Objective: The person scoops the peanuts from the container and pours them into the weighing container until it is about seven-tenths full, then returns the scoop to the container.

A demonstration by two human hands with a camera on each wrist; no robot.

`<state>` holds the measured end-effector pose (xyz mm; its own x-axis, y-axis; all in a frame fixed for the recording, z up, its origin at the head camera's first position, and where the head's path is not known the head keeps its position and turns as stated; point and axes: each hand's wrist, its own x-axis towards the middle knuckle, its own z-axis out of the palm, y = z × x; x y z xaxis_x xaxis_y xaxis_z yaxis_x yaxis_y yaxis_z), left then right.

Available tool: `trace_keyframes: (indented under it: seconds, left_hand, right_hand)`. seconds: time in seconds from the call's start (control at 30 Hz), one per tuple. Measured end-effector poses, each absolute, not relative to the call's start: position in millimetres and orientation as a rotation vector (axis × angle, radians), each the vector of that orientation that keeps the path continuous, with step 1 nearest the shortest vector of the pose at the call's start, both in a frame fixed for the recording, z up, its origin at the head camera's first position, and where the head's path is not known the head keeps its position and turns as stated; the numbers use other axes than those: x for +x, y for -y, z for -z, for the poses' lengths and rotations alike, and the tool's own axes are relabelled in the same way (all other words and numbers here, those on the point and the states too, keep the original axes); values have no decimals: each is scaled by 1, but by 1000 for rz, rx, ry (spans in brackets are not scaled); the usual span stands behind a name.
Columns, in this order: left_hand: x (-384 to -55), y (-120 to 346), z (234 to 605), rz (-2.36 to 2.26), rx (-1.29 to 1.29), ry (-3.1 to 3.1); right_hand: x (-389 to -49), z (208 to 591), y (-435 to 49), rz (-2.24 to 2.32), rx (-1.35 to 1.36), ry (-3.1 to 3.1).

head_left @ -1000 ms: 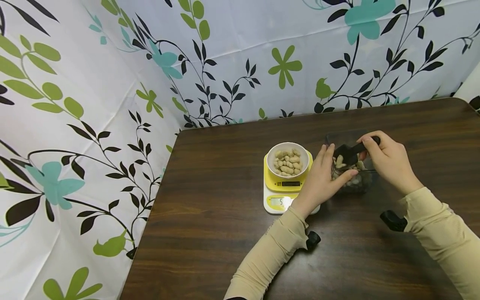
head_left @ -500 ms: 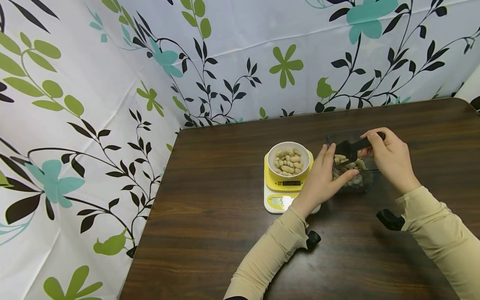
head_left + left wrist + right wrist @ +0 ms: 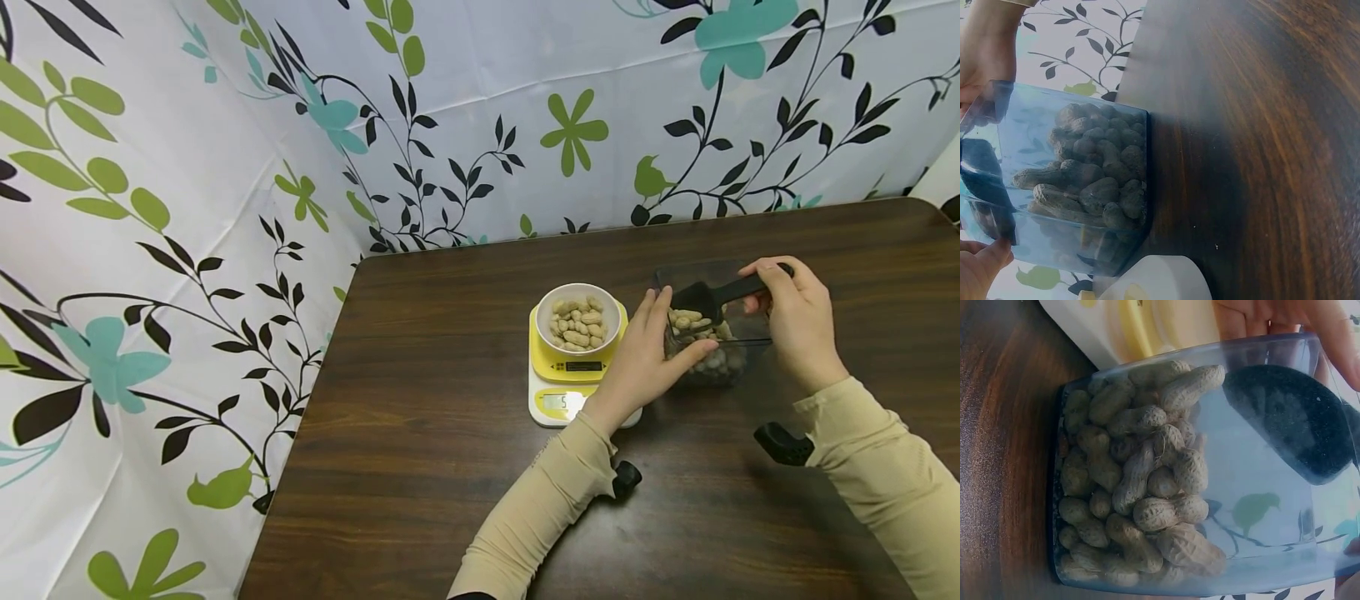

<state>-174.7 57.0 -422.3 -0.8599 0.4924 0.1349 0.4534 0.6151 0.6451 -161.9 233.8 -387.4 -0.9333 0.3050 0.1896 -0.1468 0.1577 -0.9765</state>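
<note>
A clear plastic container [image 3: 708, 372] stands right of the middle of the table, its lower part filled with unshelled peanuts [image 3: 1141, 481]. My left hand [image 3: 647, 354] holds its left side by the rim, thumb on the near wall and fingers along the left wall. In my right hand [image 3: 801, 321] is the handle of a black scoop [image 3: 738, 288], tilted at the container's opening. The scoop's head [image 3: 1285, 422] shows through the wall, above the peanuts. Whether any peanuts lie in it cannot be told.
Left of the container, a white bowl [image 3: 577, 353] of peanuts sits on a yellow and white kitchen scale [image 3: 536, 358]. The scale's display [image 3: 555, 402] seems to read 5; my left wrist covers its right side. A patterned curtain [image 3: 465, 83] hangs behind the dark wooden table [image 3: 420, 375].
My right hand has moved to the right with the scoop, whose head has shifted slightly right over the container. The left hand, bowl and scale have stayed put.
</note>
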Motion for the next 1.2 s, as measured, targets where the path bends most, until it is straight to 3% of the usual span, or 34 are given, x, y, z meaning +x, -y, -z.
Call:
trace_keyframes:
  seconds: [0.4, 1.2]
  left_hand:
    - [-176, -56, 421, -1085, 814, -2755]
    - [-177, -54, 422, -1123, 812, -2747]
  right_hand:
    - [-155, 397, -239, -2423, -72, 1408]
    - [-153, 423, -259, -2939, -33, 618]
